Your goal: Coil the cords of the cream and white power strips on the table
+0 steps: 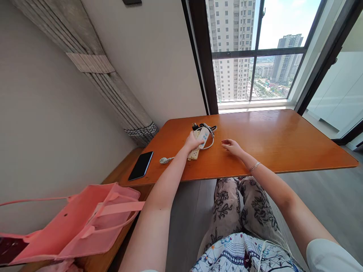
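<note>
While on the table, left hand around power strip.

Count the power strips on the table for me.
1. The power strip lies at the table's far left, under the left hand, its cord coiled beside it. None other shows.

Power strip partly hidden by left hand; pink bag cut off at left edge.
</note>
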`<action>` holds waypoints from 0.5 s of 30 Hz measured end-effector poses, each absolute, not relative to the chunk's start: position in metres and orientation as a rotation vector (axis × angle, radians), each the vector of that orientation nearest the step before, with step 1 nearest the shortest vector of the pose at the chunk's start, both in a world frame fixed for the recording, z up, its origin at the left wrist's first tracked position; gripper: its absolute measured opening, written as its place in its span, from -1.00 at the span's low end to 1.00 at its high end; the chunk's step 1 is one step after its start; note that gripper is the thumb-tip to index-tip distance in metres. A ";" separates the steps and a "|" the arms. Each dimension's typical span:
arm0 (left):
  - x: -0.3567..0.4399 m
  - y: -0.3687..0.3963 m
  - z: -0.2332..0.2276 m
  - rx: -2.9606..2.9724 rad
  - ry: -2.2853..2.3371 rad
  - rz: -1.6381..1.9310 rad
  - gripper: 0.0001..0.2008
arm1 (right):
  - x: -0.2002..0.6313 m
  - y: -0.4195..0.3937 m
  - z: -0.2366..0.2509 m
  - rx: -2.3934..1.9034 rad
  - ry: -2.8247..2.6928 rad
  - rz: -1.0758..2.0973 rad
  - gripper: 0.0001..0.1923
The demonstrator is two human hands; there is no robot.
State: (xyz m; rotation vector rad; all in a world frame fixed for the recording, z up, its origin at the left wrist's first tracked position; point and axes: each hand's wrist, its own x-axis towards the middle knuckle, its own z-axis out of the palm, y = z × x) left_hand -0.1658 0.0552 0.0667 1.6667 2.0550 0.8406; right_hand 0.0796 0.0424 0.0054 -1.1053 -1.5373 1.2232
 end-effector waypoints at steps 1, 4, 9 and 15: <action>-0.172 0.057 0.067 1.688 2.108 0.819 -0.07 | 0.086 0.042 0.004 -1.115 -1.555 1.209 -0.73; -0.185 0.062 0.069 1.749 2.261 0.732 -0.01 | 0.103 0.043 0.000 -1.148 -1.604 1.153 -0.75; -0.195 0.067 0.069 1.803 2.433 0.548 0.06 | 0.127 0.045 -0.004 -1.202 -1.639 1.073 -0.74; -0.208 0.070 0.064 1.726 2.490 0.352 0.17 | 0.145 0.048 -0.004 -1.219 -1.640 1.051 -0.74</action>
